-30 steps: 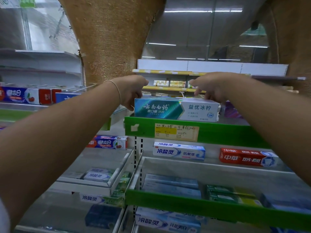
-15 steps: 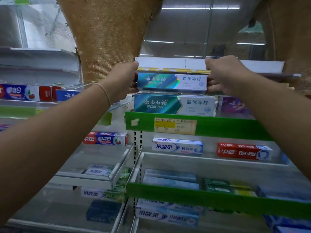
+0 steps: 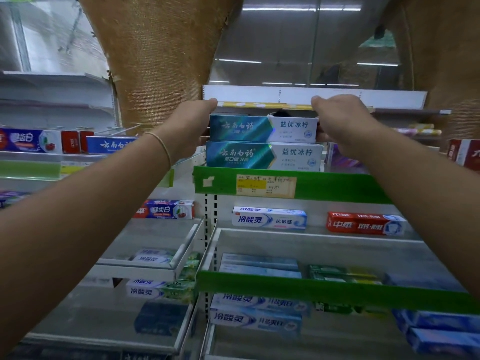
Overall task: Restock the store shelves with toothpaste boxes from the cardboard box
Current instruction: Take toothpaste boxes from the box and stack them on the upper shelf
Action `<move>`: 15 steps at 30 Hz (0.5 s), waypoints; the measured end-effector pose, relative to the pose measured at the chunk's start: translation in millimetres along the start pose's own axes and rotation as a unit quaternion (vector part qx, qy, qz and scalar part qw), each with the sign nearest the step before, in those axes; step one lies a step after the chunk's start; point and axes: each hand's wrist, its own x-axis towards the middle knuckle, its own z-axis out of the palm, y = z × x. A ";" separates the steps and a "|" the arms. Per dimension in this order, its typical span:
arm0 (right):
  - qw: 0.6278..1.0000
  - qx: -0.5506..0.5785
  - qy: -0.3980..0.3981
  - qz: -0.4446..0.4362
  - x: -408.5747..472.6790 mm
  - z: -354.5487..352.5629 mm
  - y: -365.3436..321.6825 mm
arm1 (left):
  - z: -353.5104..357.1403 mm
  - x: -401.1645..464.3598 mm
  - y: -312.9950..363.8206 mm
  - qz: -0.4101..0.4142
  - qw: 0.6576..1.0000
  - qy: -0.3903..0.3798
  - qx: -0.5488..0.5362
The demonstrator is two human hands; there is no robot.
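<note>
Above the green shelf edge strip [image 3: 337,187]: one teal-and-white cardboard toothpaste box [image 3: 263,128], ends pinched by left hand [image 3: 191,126] and right hand [image 3: 342,120], squared atop identical box [image 3: 263,156], likely for neat stacking.

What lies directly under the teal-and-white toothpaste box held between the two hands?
A matching teal-and-white toothpaste box lies under the held box, behind the green shelf strip. The strip hides its lower edge, and whatever is behind both boxes is covered.
</note>
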 end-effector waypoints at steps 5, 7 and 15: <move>0.999 -0.023 0.021 -0.013 -12.2 -0.7 -3.7 | -5.4 -5.2 -1.3 -0.010 0.999 -0.007 0.036; 0.999 -0.031 0.028 -0.011 -16.2 -0.7 -4.2 | -9.6 -6.3 -2.3 -0.011 0.999 0.004 0.052; 0.988 -0.116 0.083 -0.058 -44.6 5.1 -9.2 | -29.3 -14.1 -6.2 0.029 0.995 -0.001 0.092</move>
